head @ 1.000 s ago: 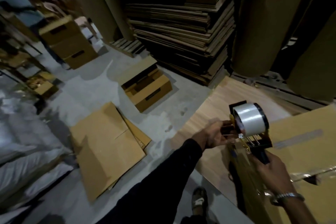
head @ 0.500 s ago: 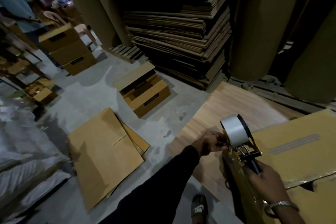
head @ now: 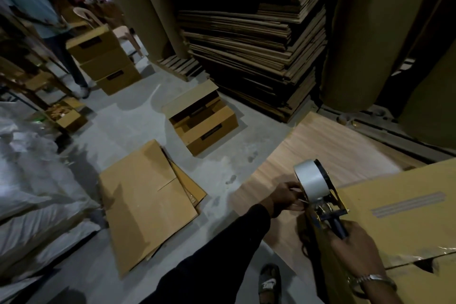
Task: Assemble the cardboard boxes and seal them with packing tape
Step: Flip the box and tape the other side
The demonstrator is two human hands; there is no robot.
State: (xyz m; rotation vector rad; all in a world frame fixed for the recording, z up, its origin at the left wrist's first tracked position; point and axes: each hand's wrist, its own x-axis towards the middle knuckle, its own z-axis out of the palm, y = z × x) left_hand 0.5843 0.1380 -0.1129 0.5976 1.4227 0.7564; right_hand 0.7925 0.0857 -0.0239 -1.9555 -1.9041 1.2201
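Note:
A closed cardboard box (head: 404, 224) lies on a wooden board at the lower right, with a clear tape strip along its flap seam. A tape dispenser (head: 318, 192) with a clear tape roll sits at the box's near left edge. My right hand (head: 355, 252) grips its dark handle. My left hand (head: 286, 197) pinches the loose tape end just under the roll, beside the box's left edge.
Flattened boxes (head: 145, 202) lie on the concrete floor. An open box (head: 204, 121) stands beyond them. Tall stacks of flat cardboard (head: 254, 39) fill the back. Stacked boxes (head: 103, 59) and a person (head: 32, 0) are at the far left. White sacks (head: 32, 185) line the left.
The dispenser has come down from above the box onto its near left edge. My left hand followed it, still at the tape end. The view shifted slightly.

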